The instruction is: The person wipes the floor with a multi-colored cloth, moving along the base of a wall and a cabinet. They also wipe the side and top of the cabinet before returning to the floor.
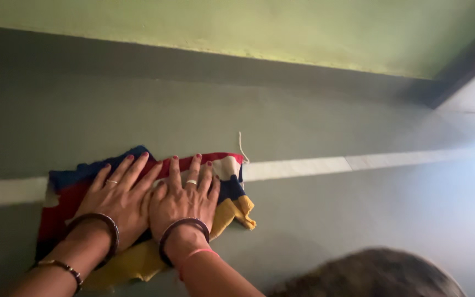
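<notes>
Blurred at the bottom right of the frame: a dark, fuzzy rounded shape, too close to the camera to tell what. Just left of it, at the lower left, both hands laid flat on a striped cloth of dark blue, red, cream and yellow fabric, lying on the grey smooth floor. Left hand fully open, fingers spread, palm down on the blue and red part; gripping nothing, only pressing. Right hand also open and flat, touching the left hand at the side, fingertips reaching to the cream stripe. Dark bangles on both wrists, rings on some fingers.

Judging from this, wiping of the floor in progress, not finished: cloth sits across the pale long stripe running left to right on the floor, with much floor to the right and above untouched by it. No visible wet trace, so done part hard to tell.

Cloth itself crumpled, folded in some layers, yellow corner turned out at the right, thin white thread sticking up from the top edge.
</notes>
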